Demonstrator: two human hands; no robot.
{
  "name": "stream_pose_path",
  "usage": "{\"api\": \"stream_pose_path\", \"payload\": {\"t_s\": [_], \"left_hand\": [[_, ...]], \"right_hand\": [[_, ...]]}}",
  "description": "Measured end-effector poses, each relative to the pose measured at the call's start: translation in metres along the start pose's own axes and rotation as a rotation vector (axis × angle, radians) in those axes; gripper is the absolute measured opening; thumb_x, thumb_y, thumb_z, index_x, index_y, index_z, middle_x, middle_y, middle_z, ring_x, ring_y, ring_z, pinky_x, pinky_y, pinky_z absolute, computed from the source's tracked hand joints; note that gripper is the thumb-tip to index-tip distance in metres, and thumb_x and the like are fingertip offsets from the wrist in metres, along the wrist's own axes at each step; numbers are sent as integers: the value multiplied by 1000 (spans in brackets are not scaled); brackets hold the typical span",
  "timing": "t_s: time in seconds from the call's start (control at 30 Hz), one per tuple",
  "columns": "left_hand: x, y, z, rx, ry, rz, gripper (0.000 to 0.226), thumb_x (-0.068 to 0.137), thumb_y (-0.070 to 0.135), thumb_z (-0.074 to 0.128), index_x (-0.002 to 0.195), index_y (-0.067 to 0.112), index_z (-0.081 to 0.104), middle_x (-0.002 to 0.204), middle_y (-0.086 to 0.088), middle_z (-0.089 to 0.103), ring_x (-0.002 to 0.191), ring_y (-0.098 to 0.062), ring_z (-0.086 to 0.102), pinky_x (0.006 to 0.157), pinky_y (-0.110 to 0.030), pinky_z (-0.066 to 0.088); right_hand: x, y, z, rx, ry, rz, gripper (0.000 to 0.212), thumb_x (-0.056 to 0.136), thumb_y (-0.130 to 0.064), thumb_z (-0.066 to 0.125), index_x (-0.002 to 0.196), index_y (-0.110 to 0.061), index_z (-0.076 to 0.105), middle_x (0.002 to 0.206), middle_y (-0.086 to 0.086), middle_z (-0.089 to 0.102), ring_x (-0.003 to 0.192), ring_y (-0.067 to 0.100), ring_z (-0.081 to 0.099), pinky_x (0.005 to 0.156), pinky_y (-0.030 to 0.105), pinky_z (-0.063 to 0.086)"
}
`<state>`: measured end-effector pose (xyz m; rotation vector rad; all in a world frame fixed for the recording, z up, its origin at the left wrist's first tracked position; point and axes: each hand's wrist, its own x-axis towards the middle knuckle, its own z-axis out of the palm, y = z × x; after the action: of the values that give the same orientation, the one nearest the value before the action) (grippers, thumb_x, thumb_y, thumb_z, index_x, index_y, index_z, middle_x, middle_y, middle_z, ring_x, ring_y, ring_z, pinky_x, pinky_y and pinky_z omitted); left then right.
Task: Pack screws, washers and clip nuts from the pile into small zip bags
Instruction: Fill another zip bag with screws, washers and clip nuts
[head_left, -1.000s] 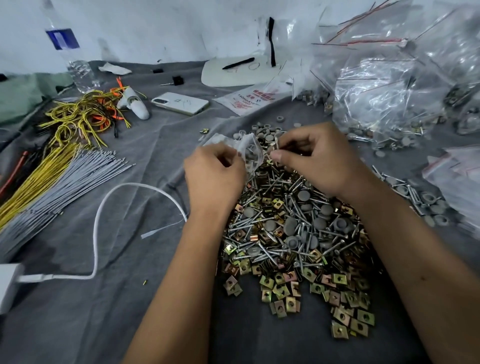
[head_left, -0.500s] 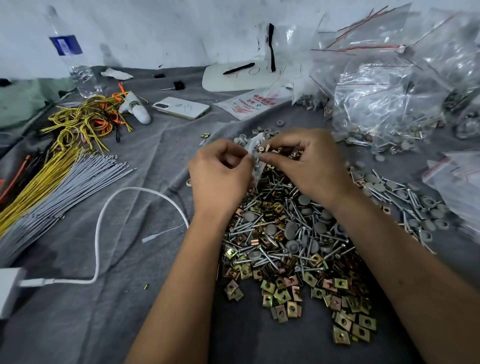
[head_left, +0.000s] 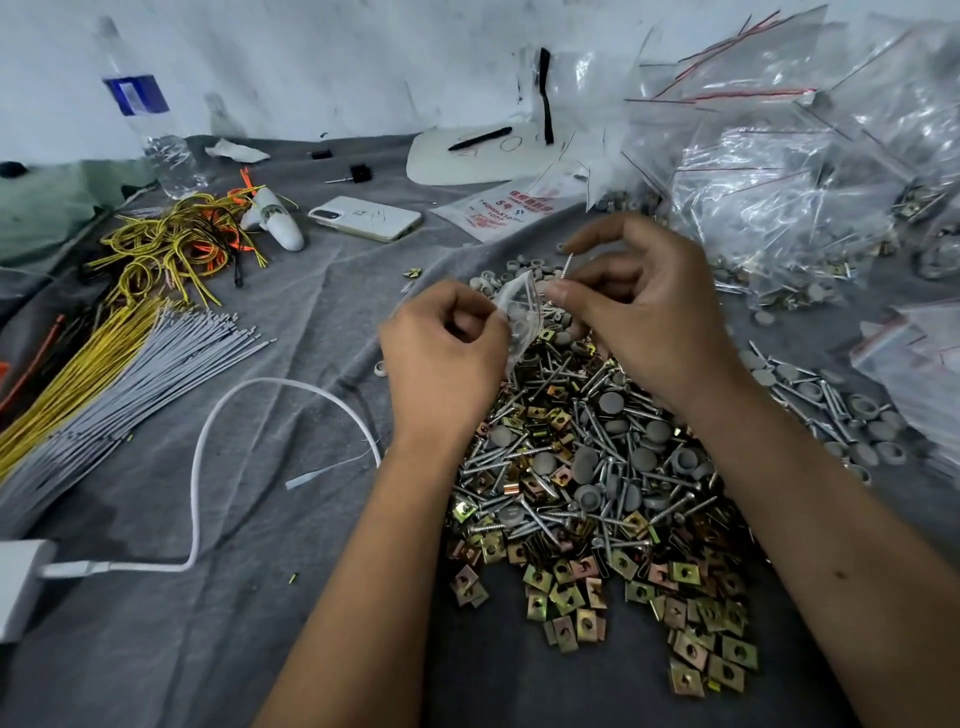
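Bag (head_left: 519, 317) hangs over the pile's (head_left: 597, 467) far edge, its mouth pinched by the left hand (head_left: 441, 358). Screw (head_left: 565, 270), pinched in the right hand (head_left: 644, 312), stands nearly upright just right of that mouth, so it looks bound leftward and down.

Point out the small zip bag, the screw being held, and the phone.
small zip bag (head_left: 519, 317), head view, clear side panel beside the left hand.
screw (head_left: 565, 266), head view, mid-shaft above the right hand's fingers.
phone (head_left: 366, 217), head view, middle of its white back.
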<state>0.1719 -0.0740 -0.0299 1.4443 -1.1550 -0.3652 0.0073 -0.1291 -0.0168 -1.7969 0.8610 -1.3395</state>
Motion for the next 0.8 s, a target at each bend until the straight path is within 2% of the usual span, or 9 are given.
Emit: {"api": "stream_pose_path", "payload": {"t_s": [0.07,0.13,0.23,0.3,0.4,0.53,0.6,0.7,0.8], "left_hand": [[-1,0,1,5,4,28,15,87,7,72,76,17,70,63,-12,64,60,-41,67,50,-54,55],[-2,2,2,-11,14,39,14,87,8,71,76,16,69,62,-11,62,60,-42,66,49,-54,54],[-2,3,1,-26,37,43,13,86,10,69,76,17,68,60,-6,60,59,-40,65,49,-54,55],[-2,2,1,-28,47,42,14,87,10,69,75,18,67,59,-3,60,58,-38,65,49,-54,55],[-1,3,1,-41,56,24,17,86,9,68,75,20,67,60,-7,63,59,-39,66,52,-56,56],[0,1,0,-65,83,-30,19,86,6,68,74,20,68,61,-8,66,60,-40,67,54,-56,56],[1,0,0,-78,90,-59,17,86,6,68,75,18,69,61,-6,65,60,-39,68,52,-56,57],[1,-2,-1,-102,106,-84,16,88,4,67,76,16,69,59,-6,64,51,-30,66,45,-47,56],[1,-2,-1,-112,102,-95,16,88,4,67,77,15,69,57,-5,65,47,-23,63,47,-42,55]], "right_hand": [[-1,1,2,-4,-12,-14,20,87,-16,81,100,-15,66,80,0,77,56,21,72,45,19,47],[-2,2,6,-45,-36,-42,12,87,-15,80,95,-17,71,78,-3,77,59,14,72,48,18,50],[-3,1,14,-215,-71,-100,12,84,-18,83,96,-21,80,84,-14,76,78,0,72,70,21,59],[-3,1,17,-260,-87,-101,15,85,-19,82,99,-21,81,91,-13,76,84,0,72,79,27,59],[-3,2,19,-271,-73,-54,23,86,-23,82,109,-22,79,89,-9,76,76,9,73,74,38,61],[-2,-2,10,-289,-8,-82,12,87,-22,80,98,-23,76,83,-12,73,72,8,72,67,37,62],[0,-2,-2,-464,-109,-91,9,87,-30,79,94,-26,76,81,-19,68,73,3,67,66,32,58],[3,1,-13,-893,-388,-67,22,83,-53,76,90,-32,74,85,-15,58,85,11,56,66,26,38],[4,3,-11,-889,-524,-33,23,85,-51,75,95,-30,74,91,-13,53,98,13,50,72,29,35]]}}
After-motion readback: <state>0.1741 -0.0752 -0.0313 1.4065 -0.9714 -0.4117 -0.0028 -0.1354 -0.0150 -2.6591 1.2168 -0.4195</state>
